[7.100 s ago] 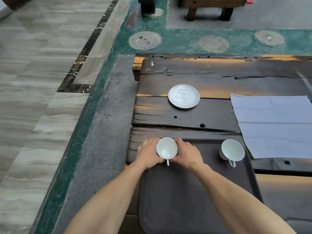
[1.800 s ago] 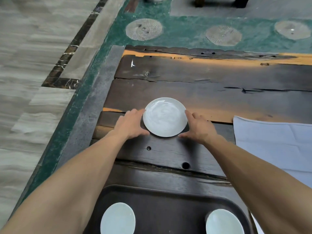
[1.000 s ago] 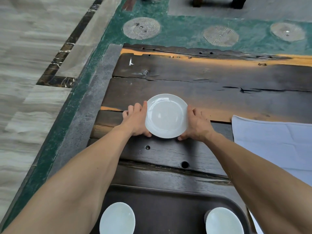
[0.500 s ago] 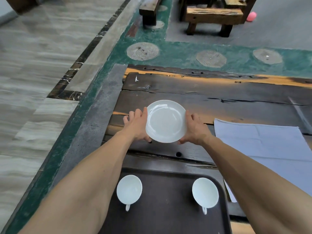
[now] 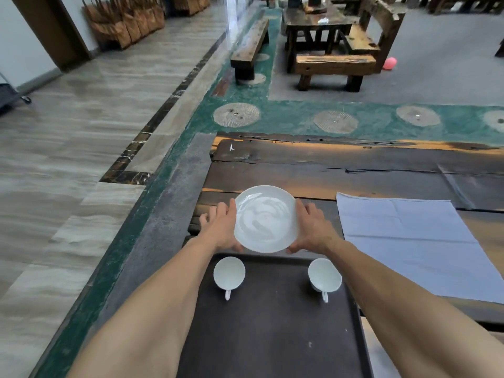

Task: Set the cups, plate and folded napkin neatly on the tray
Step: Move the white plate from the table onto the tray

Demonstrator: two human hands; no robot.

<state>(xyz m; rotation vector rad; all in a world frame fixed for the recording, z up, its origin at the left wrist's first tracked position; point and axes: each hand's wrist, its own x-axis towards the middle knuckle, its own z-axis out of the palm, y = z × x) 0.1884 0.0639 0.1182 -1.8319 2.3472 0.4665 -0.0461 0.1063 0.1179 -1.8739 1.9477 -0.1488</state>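
Plate [image 5: 266, 218] carrying was our step: our left hand [image 5: 222, 230] and right hand [image 5: 313, 230] gripped its opposite edges, holding it just beyond the tray [image 5: 272, 331]; next we needed to lower it between both cups [image 5: 229, 272], napkin [image 5: 409, 241] unfolded beside the tray

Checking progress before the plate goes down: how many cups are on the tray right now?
2. One cup sits at the tray's far left, the other cup at its far right. None appear hidden.
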